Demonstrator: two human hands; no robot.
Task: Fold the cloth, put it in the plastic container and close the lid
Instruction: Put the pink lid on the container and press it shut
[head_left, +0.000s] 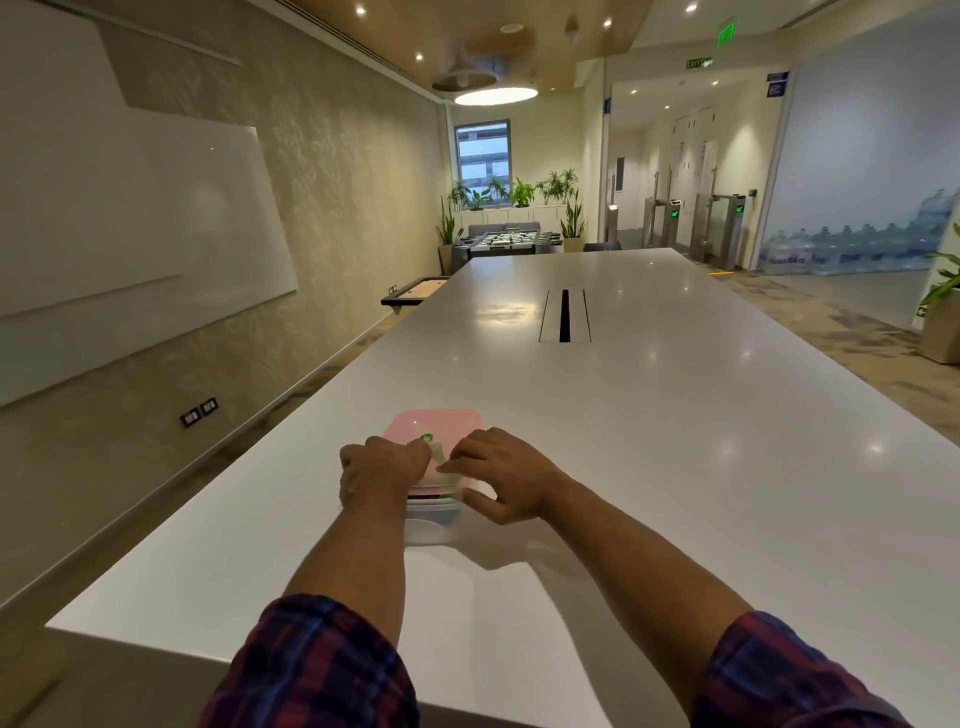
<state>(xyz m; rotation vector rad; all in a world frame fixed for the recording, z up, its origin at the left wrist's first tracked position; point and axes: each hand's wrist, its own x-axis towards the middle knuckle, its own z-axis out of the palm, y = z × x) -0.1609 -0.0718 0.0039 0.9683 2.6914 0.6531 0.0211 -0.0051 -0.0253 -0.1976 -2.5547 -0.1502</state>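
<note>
A clear plastic container (427, 525) stands on the white table (649, 441), with a pink lid (439, 422) lying on top of it. A small green sticker (426, 438) marks the lid. My left hand (376, 470) lies fingers-down on the lid's near left edge. My right hand (501, 475) rests on the lid's near right edge, its thumb down along the container's side. Both hands hide the lid's front part. A dark band inside the clear wall may be the cloth; I cannot tell for sure.
The long white table runs away from me, with a cable slot (564, 315) set in its middle. A whiteboard (130, 218) hangs on the left wall. Potted plants (519, 195) and a foosball table (506, 243) stand beyond the table's far end.
</note>
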